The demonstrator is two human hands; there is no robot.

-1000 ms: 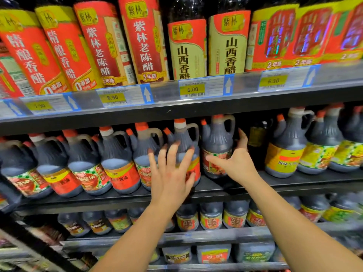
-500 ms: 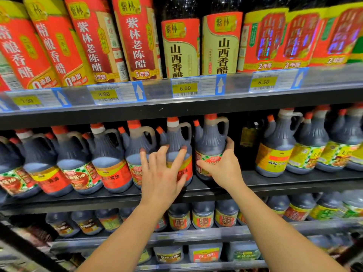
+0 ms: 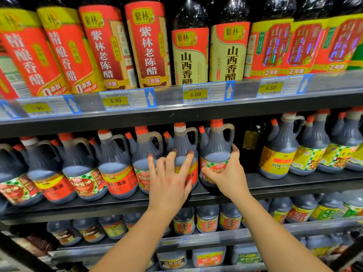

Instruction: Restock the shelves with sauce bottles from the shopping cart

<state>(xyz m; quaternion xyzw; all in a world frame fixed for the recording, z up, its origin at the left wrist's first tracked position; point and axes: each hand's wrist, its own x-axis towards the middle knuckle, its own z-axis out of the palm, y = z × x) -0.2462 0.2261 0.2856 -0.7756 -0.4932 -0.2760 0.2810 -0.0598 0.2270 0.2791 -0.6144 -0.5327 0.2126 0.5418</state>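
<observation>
Dark soy sauce jugs with orange caps and handles line the middle shelf [image 3: 294, 184]. My left hand [image 3: 170, 176] lies with spread fingers against the front of a jug with a red and yellow label [image 3: 184, 146]. My right hand [image 3: 227, 173] wraps the lower body of the neighbouring jug with a green-checked label [image 3: 217, 142], thumb on its front, fingers round its right side. Both jugs stand upright on the shelf. The shopping cart is out of view.
Tall vinegar bottles [image 3: 189, 54] stand on the top shelf above price tags [image 3: 208, 93]. A dark gap [image 3: 249, 146] opens right of the held jug, then yellow-labelled jugs [image 3: 279, 154]. Smaller jugs [image 3: 207, 218] fill the lower shelves.
Both hands moved in onto the jugs. The right hand closed round the green-checked jug; the left hand now presses on the red-labelled jug. The view has shifted closer.
</observation>
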